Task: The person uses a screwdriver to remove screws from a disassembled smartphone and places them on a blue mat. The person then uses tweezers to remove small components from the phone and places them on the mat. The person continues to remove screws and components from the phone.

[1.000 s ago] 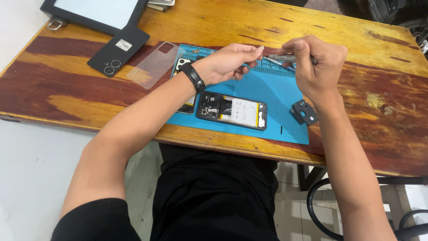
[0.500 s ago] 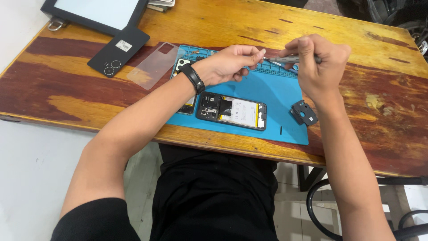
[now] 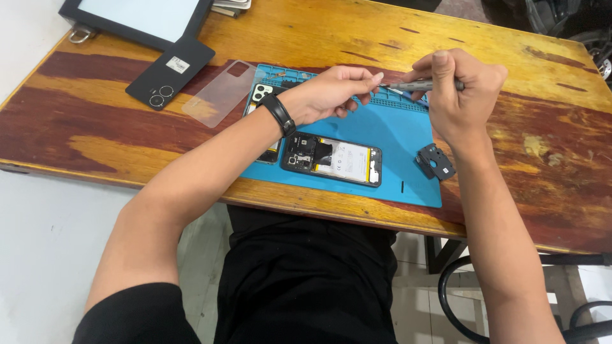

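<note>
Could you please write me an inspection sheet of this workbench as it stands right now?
Surface: worn wooden table bearing a blue rubber repair mat.
Job's things: slim grey metal screwdriver; opened black phone lying flat on the mat.
Clutter: small black plastic cover piece at the mat's right edge; black phone back cover, clear phone case, dark-framed tablet on the table's far left.
Grippers: right hand holds the screwdriver; left hand pinches at its tip.
Cables: black cable below the table.
Surroundings: pale floor, black chair parts.
</note>
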